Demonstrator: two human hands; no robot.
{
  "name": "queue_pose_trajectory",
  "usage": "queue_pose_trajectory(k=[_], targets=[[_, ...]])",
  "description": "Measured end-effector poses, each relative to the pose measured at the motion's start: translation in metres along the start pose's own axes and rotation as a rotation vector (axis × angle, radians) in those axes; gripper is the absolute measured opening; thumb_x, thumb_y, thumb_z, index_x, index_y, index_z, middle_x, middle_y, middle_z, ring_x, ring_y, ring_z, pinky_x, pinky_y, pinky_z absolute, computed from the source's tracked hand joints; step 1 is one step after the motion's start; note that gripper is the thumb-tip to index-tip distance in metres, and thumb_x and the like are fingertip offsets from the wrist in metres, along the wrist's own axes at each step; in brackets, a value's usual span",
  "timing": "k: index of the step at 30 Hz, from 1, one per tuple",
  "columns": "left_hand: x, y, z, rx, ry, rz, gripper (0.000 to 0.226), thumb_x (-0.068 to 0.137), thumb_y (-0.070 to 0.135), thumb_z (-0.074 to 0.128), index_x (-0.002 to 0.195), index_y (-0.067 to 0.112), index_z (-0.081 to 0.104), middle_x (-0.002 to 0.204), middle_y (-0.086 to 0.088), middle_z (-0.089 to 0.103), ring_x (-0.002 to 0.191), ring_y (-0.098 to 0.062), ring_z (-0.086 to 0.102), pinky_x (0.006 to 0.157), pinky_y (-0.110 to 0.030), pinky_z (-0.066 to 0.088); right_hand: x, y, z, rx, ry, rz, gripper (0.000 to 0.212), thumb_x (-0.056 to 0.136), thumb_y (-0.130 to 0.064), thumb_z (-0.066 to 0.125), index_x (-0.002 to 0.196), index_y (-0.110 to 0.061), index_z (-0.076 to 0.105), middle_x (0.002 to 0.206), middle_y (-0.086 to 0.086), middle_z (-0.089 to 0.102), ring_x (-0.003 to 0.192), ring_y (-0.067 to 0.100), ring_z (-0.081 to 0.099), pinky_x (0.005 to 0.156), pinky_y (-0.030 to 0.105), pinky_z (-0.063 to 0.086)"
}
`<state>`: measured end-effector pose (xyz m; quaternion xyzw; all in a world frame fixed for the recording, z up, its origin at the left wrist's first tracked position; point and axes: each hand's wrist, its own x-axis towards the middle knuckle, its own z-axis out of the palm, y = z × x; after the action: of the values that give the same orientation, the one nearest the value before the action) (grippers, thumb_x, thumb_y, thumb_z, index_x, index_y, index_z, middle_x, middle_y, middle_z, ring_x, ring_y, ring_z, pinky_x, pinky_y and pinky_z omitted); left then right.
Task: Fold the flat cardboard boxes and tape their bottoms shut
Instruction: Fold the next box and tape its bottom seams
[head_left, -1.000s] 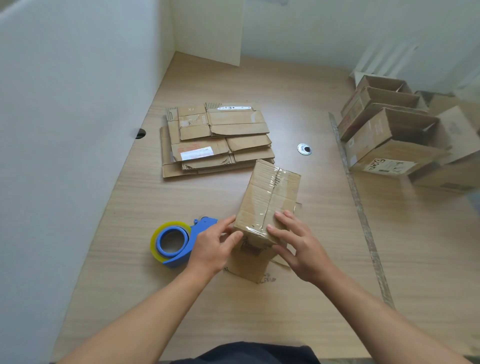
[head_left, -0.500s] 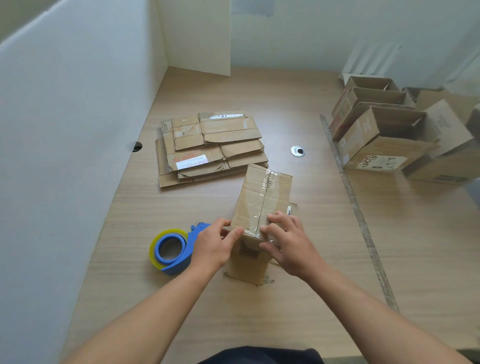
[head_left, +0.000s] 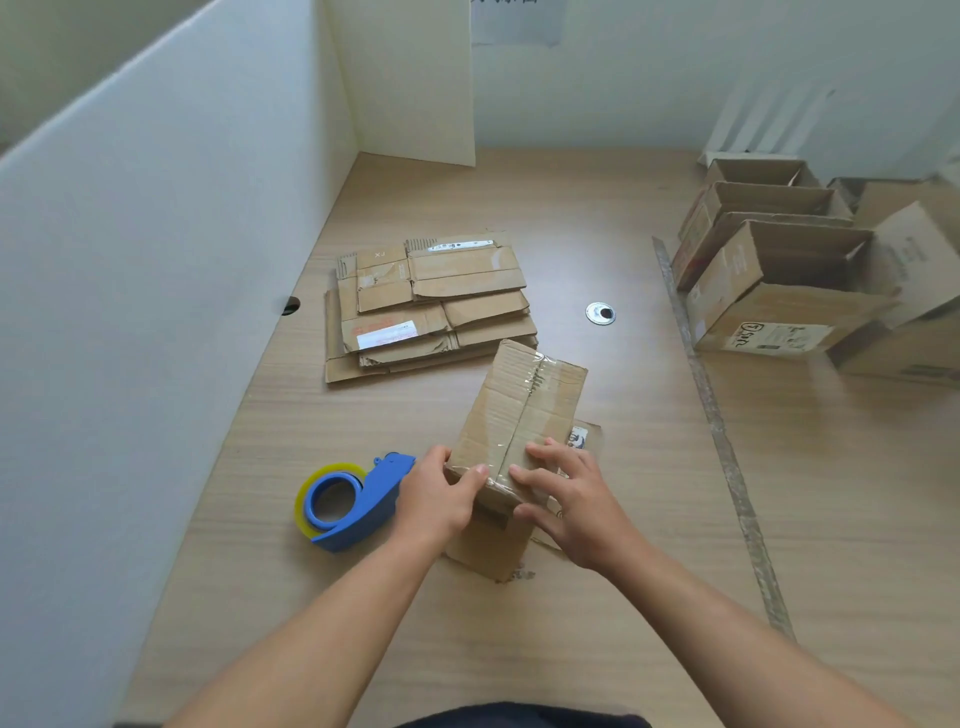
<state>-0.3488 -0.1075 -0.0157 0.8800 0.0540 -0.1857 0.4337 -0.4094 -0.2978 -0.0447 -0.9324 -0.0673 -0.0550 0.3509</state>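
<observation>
Both your hands are on the box (head_left: 524, 410), standing taped face up right in front of you: your left hand (head_left: 441, 493) grips its near left corner, your right hand (head_left: 576, 499) presses straight fingers on the tape. Blue tape dispenser (head_left: 358, 506) just left, flat cardboard stack (head_left: 431, 306) behind

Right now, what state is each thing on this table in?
box: folded up, bottom seam taped, standing bottom up.
left hand: grips the box's near left corner.
right hand: fingers spread, pressing the tape at the near end.
tape dispenser: lying on the table, untouched.
flat boxes: stacked, not yet folded.
open boxes: folded up, tops open, grouped at the right.
</observation>
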Motion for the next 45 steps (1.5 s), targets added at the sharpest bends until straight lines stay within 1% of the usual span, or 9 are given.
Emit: queue_pose_trajectory(k=[8,13,19,25,28,33,36,40,45], targets=[[-0.001,0.003,0.0,-0.106,0.027,-0.034,0.016,0.096,0.039,0.058,0.09,0.025,0.064,0.09,0.006,0.067,0.091,-0.019,0.064,0.087,-0.047,0.056,-0.004,0.012,-0.009,0.045,-0.073,-0.031,0.065,0.079,-0.065,0.056,0.133,-0.03,0.064,0.142,-0.014,0.037,0.131,0.013,0.026,0.11,0.024,0.018],[-0.016,0.006,0.019,-0.019,0.059,0.019,0.05,0.077,0.051,0.078,0.114,0.026,0.057,0.106,0.006,0.058,0.099,-0.013,0.057,0.082,-0.03,0.045,-0.005,0.024,-0.012,0.057,-0.112,-0.073,0.065,0.08,-0.064,0.056,0.137,-0.031,0.06,0.147,-0.014,0.036,0.133,0.014,0.028,0.111,0.029,0.024],[-0.012,0.004,0.01,-0.089,0.11,0.01,0.007,0.092,0.035,0.066,0.091,0.028,0.068,0.085,0.006,0.068,0.088,-0.019,0.065,0.083,-0.04,0.056,-0.011,0.03,-0.008,0.029,-0.095,-0.128,0.061,0.088,-0.065,0.053,0.139,-0.032,0.058,0.153,-0.015,0.035,0.145,0.003,0.018,0.118,0.014,0.012],[-0.016,0.004,0.009,-0.124,0.076,-0.042,0.029,0.101,0.028,0.053,0.086,0.008,0.069,0.088,-0.017,0.067,0.089,-0.029,0.068,0.071,-0.044,0.062,-0.013,0.023,-0.021,0.121,-0.074,-0.024,0.074,0.085,-0.082,0.035,0.125,-0.03,0.069,0.141,-0.026,0.038,0.139,0.003,0.025,0.116,0.016,0.018],[-0.035,0.01,0.022,-0.19,0.006,-0.035,0.026,0.103,0.023,0.05,0.088,0.017,0.071,0.091,-0.01,0.067,0.088,-0.024,0.066,0.067,-0.036,0.063,-0.011,0.024,-0.031,0.102,0.017,0.058,0.057,0.085,-0.066,0.051,0.124,-0.029,0.069,0.136,-0.018,0.042,0.128,0.013,0.035,0.114,0.034,0.032],[-0.056,0.018,0.046,-0.26,-0.09,-0.025,0.026,0.103,0.024,0.048,0.118,0.033,0.067,0.104,0.009,0.071,0.099,-0.017,0.069,0.073,-0.039,0.062,-0.001,0.021,-0.05,0.031,0.082,0.305,0.067,0.087,-0.039,0.074,0.147,-0.035,0.045,0.162,0.003,0.01,0.14,0.028,0.019,0.119,0.04,0.021],[-0.061,0.02,0.043,-0.273,-0.157,-0.051,0.028,0.103,0.022,0.049,0.124,0.033,0.064,0.113,0.01,0.068,0.103,-0.006,0.065,0.07,-0.028,0.06,0.005,0.024,-0.059,0.053,0.003,0.41,0.081,0.087,-0.044,0.072,0.154,-0.038,0.027,0.162,0.004,0.009,0.146,0.028,0.015,0.118,0.038,0.02],[-0.055,0.024,0.02,0.055,-0.129,0.093,0.036,0.101,0.029,0.053,0.136,0.03,0.057,0.124,0.007,0.064,0.108,-0.007,0.061,0.091,-0.029,0.052,0.012,0.036,-0.066,0.077,-0.164,0.441,0.082,0.089,-0.048,0.067,0.157,-0.037,0.021,0.153,0.004,0.034,0.138,0.023,0.038,0.111,0.033,0.032],[-0.033,0.039,0.001,0.276,-0.011,0.339,0.049,0.099,0.03,0.059,0.146,0.02,0.048,0.139,0.001,0.054,0.129,-0.014,0.05,0.109,-0.03,0.038,0.006,0.04,-0.073,0.073,-0.408,0.204,0.07,0.093,-0.038,0.066,0.15,-0.049,0.026,0.158,-0.008,0.032,0.143,0.014,0.035,0.115,0.024,0.026]])
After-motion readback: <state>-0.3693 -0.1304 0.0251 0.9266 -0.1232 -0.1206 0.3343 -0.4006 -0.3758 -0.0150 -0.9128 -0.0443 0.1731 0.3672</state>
